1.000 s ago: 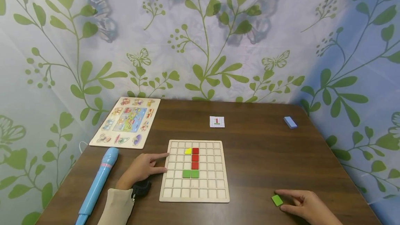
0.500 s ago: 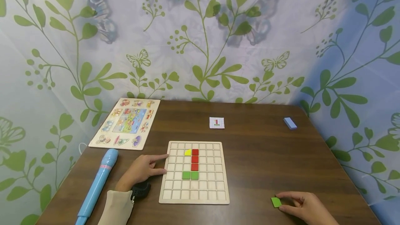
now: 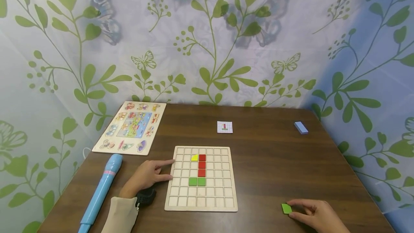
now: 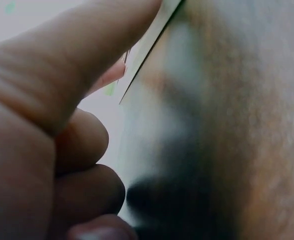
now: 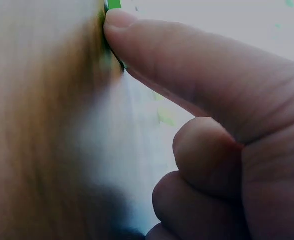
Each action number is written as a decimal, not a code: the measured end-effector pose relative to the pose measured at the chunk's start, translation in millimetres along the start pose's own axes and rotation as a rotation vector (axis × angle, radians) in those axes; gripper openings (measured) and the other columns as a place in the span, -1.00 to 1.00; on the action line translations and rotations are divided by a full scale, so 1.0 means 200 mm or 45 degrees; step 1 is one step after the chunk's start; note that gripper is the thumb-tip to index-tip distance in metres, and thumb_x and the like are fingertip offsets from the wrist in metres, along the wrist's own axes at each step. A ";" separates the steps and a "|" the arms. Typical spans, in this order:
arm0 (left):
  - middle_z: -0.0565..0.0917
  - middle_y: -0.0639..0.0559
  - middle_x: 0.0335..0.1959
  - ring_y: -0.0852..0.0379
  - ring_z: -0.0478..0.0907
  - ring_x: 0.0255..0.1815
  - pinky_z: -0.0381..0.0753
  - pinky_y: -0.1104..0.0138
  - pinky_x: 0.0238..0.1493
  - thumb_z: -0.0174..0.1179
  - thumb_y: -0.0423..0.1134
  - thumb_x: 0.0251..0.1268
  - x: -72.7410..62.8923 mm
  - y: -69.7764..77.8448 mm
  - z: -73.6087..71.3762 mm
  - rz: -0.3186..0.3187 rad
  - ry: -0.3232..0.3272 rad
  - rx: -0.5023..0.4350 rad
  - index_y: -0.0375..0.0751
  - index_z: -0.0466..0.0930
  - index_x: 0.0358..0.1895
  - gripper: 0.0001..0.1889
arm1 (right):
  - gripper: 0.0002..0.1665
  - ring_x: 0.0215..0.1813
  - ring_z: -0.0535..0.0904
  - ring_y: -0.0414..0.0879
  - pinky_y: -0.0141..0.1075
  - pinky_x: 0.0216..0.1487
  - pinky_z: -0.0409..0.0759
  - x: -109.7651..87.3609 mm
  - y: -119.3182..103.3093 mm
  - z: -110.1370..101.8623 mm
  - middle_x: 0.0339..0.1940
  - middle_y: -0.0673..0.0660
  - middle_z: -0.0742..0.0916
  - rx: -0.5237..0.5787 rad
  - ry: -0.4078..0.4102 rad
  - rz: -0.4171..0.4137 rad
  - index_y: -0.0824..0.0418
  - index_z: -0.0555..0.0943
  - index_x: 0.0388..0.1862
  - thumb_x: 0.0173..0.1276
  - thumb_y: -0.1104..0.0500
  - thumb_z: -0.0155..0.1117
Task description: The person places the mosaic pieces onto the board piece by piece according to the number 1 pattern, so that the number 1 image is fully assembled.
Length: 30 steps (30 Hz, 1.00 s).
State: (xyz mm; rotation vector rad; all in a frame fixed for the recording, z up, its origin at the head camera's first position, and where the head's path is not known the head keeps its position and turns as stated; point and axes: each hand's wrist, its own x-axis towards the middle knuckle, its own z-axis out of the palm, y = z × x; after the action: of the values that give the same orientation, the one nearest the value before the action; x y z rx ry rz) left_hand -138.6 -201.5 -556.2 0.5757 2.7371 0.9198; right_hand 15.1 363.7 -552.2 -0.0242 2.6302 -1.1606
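A wooden grid board (image 3: 220,191) lies flat on the table. On it sit a yellow tile piece (image 3: 194,158), a column of red tiles (image 3: 202,165) and two green tiles side by side (image 3: 197,181). My left hand (image 3: 147,175) touches the board's left edge with index finger and thumb stretched out; its other fingers are folded in, as the left wrist view shows. Right of the board, my right hand (image 3: 315,213) pinches a loose green tile (image 3: 286,209) at its right side with thumb and index finger, close to the tabletop. Only a sliver of that tile (image 5: 114,4) appears in the right wrist view.
Behind the board lies a small printed pattern card (image 3: 224,127). A picture puzzle board (image 3: 129,127) is at the back left, and a blue toy microphone (image 3: 101,190) lies beside my left forearm. Far right is a blue block (image 3: 301,127). A patterned curtain (image 3: 207,39) borders the table.
The green tile has turned slightly in the fingers of my right hand, which has shifted a little. My left hand stays at the board's edge.
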 end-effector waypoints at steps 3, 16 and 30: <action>0.22 0.27 -0.73 0.32 0.12 -0.65 0.19 0.39 -0.50 0.45 0.19 0.16 0.00 0.00 0.00 0.000 -0.003 0.005 0.21 0.62 0.35 -0.36 | -0.49 -0.65 0.09 -0.29 -0.35 -0.59 0.20 0.00 -0.01 0.00 -0.71 -0.10 0.23 0.023 0.007 0.036 0.21 0.76 0.10 0.26 -0.04 0.53; 0.20 0.26 -0.73 0.32 0.11 -0.66 0.18 0.39 -0.52 0.46 0.17 0.16 0.00 -0.01 0.00 -0.014 -0.007 -0.027 0.21 0.62 0.35 -0.37 | -0.60 -0.65 0.18 -0.32 -0.37 -0.59 0.31 0.02 -0.11 -0.03 -0.70 -0.12 0.26 -0.034 0.178 -0.005 0.08 0.79 0.01 0.24 -0.04 0.56; 0.19 0.26 -0.73 0.31 0.11 -0.65 0.18 0.39 -0.52 0.46 0.17 0.15 0.00 0.00 0.01 -0.025 0.004 -0.019 0.21 0.63 0.34 -0.37 | -0.67 -0.63 0.09 -0.45 -0.44 -0.66 0.25 0.13 -0.28 -0.04 -0.69 -0.29 0.22 -0.148 0.402 -0.498 -0.10 0.80 -0.14 0.11 0.16 0.65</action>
State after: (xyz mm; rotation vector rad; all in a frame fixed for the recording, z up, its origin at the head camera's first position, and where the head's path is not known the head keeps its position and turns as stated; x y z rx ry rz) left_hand -139.0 -200.8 -557.2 0.5439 2.7313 0.9359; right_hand -16.0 328.6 -513.3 -0.4292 3.0664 -1.2071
